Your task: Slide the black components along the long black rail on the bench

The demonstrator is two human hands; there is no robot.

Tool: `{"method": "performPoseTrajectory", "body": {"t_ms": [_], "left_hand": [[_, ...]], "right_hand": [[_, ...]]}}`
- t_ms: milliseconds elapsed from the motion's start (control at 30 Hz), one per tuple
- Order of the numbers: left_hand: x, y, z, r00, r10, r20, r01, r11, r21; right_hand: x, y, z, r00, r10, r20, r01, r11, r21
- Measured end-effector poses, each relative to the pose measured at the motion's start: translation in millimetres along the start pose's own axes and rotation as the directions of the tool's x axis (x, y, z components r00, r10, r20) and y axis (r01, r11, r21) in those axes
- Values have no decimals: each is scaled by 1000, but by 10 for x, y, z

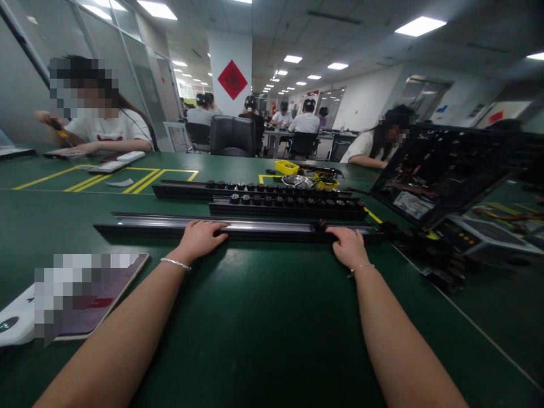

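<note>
A long black metal rail [263,228] lies across the green table [263,323] in front of me. My left hand [199,238] rests on its near edge left of the middle, fingers laid over the rail. Toward the rail's right end, my right hand [349,245] grips it, fingers curled over the top. Each wrist wears a thin bracelet. Behind lie two more black rails [289,207] [250,189], both carrying rows of small dark round parts.
A tablet-like device [80,300] lies at the near left. A yellow box [286,166] and a metal bowl [296,181] sit behind the rails. An open black computer case [442,170] and dark cables [442,258] crowd the right. Other people sit across the table.
</note>
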State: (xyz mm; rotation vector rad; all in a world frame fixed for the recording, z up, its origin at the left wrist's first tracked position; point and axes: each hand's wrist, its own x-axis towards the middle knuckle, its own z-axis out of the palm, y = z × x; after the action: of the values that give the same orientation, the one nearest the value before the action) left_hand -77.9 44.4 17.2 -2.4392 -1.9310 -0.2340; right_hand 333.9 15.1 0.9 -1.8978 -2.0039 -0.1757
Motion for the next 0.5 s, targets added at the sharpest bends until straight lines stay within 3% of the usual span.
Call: {"method": "performPoseTrajectory", "body": {"t_ms": [167, 300, 500], "left_hand": [[2, 6, -6, 1000, -1, 5, 1, 1000, 6], [12, 1, 10, 1000, -6, 14, 6, 999, 32], [-22, 44, 54, 998, -6, -62, 11, 997, 77]], "right_hand": [[10, -8, 7, 996, 39, -86, -31, 995, 92], [70, -175, 62, 959, 168, -227, -116, 967, 225], [197, -428, 201, 899, 383, -212, -337, 915, 220]]}}
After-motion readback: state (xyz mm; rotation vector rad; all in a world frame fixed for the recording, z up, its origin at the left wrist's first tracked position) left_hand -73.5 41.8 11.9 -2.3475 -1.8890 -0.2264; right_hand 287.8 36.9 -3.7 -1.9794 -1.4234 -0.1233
